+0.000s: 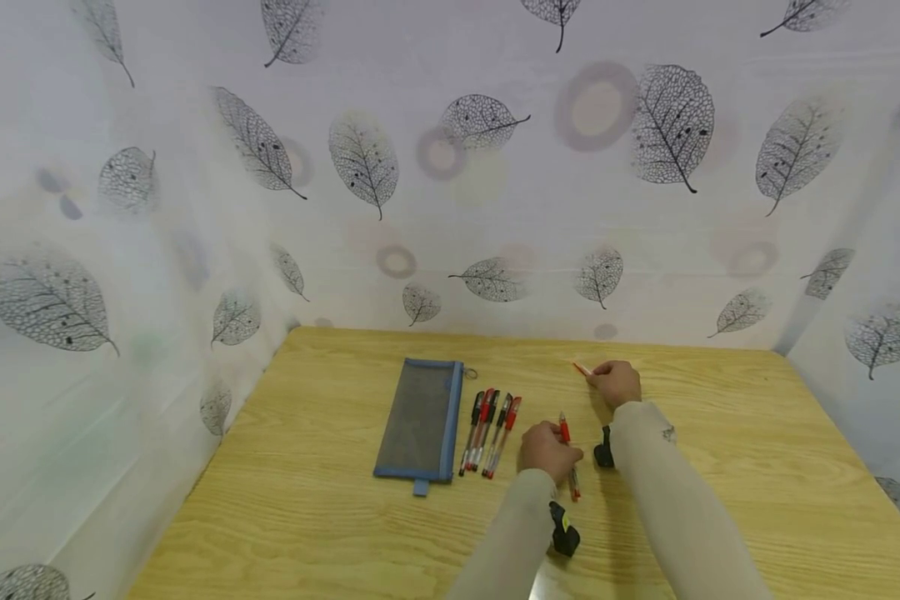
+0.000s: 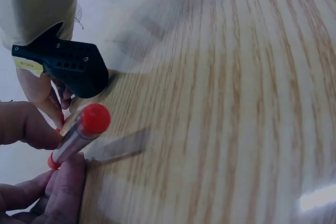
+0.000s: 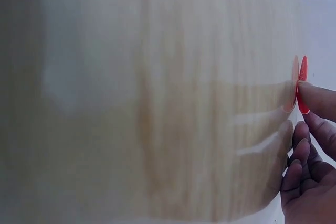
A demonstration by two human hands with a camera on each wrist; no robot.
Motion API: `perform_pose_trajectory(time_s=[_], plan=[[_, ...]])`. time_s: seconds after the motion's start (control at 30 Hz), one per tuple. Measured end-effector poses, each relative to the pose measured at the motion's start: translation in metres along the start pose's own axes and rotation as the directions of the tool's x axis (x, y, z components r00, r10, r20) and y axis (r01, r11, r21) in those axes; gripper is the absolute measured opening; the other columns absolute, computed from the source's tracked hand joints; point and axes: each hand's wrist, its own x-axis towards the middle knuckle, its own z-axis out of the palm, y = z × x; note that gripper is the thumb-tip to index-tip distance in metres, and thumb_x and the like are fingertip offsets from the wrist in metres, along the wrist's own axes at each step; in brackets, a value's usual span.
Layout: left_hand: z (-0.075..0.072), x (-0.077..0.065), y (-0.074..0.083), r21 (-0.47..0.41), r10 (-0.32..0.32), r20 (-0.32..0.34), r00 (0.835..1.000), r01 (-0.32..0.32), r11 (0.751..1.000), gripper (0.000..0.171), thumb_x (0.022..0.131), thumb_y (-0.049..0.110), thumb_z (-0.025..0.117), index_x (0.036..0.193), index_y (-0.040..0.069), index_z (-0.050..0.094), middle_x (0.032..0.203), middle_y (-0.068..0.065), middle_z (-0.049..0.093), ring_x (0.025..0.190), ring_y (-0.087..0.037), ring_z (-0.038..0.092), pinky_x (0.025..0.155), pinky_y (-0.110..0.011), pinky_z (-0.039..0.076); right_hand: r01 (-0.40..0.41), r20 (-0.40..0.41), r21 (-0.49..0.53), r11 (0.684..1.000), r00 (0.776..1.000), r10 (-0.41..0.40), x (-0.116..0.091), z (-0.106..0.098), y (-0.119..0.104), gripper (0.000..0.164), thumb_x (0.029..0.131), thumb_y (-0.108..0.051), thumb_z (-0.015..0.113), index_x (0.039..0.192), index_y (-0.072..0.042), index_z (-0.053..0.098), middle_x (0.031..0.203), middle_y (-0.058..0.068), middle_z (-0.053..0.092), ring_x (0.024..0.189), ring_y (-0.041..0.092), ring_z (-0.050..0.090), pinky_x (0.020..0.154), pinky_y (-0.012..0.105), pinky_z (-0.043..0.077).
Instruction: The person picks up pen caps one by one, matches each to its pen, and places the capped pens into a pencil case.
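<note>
In the head view my left hand [image 1: 549, 450] pinches a red gel pen [image 1: 575, 483] low over the table. Its upper end shows a red grip and a small greyish tip, with no cap on it. The left wrist view shows its red end plug [image 2: 96, 118] and clear barrel between thumb and fingers. Farther forward and to the right, my right hand [image 1: 617, 383] holds a small red piece that looks like a pen cap [image 3: 303, 85] between thumb and forefinger. The other fingers of that hand are loosely bent.
Left of my hands, several capped pens [image 1: 487, 433], black and red, lie side by side. Beside them lies a grey mesh zip pouch [image 1: 418, 421] with blue edging and a ring [image 1: 471, 374]. Behind the wooden table [image 1: 307, 500] hangs a leaf-printed sheet [image 1: 465, 225].
</note>
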Motion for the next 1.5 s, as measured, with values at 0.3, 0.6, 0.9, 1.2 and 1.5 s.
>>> perform_pose_trajectory(time_s=[0.3,0.6,0.9,1.2,1.5], plan=[[-0.001,0.002,-0.003,-0.091,-0.02,0.005,1.0,0.021,0.996,0.029,0.072,0.011,0.082,0.098,0.006,0.068,0.079,0.004,0.062,0.071,-0.012,0.059,0.067,-0.034,0.053,-0.021,0.014,0.042,0.999,1.0,0.02,-0.002,-0.004,0.002,0.027,0.094,-0.013,0.061,0.108,0.01,0.064,0.109,0.029,0.061,0.098,0.043,0.057,0.081,0.051,0.048],[-0.006,0.0,-0.005,-0.11,-0.005,0.009,1.0,0.006,0.994,0.027,0.071,0.01,0.08,0.096,0.008,0.07,0.078,0.006,0.06,0.071,-0.011,0.057,0.068,-0.033,0.052,-0.011,-0.022,0.113,0.994,1.0,0.014,-0.003,-0.007,0.009,0.029,0.093,-0.015,0.064,0.109,0.009,0.064,0.109,0.027,0.062,0.096,0.039,0.058,0.08,0.046,0.049],[-0.006,0.007,-0.016,-0.191,0.029,0.039,0.999,-0.021,0.981,0.029,0.07,0.004,0.079,0.097,0.01,0.071,0.078,0.007,0.061,0.068,-0.008,0.058,0.063,-0.029,0.051,-0.002,-0.057,0.235,0.972,0.998,0.015,-0.011,-0.01,0.01,0.027,0.093,-0.013,0.064,0.11,0.007,0.064,0.102,0.02,0.065,0.086,0.022,0.06,0.071,0.029,0.049],[-0.005,0.011,-0.026,-0.387,0.044,0.109,0.993,0.001,0.922,0.037,0.072,-0.008,0.071,0.105,0.008,0.069,0.082,0.001,0.062,0.071,-0.012,0.061,0.059,-0.029,0.054,0.043,-0.071,0.394,0.918,0.997,-0.016,-0.021,-0.012,0.02,0.033,0.095,-0.017,0.062,0.118,0.008,0.061,0.108,0.017,0.062,0.082,0.007,0.059,0.07,0.021,0.051],[-0.011,0.006,-0.032,-0.517,0.07,0.162,0.984,0.024,0.856,0.032,0.079,-0.007,0.07,0.108,0.006,0.069,0.084,-0.002,0.064,0.073,-0.013,0.061,0.065,-0.028,0.053,0.084,-0.055,0.548,0.832,0.996,-0.065,-0.034,-0.017,0.022,0.046,0.091,-0.021,0.068,0.122,0.011,0.056,0.088,-0.008,0.068,0.082,0.006,0.067,0.076,0.027,0.055]])
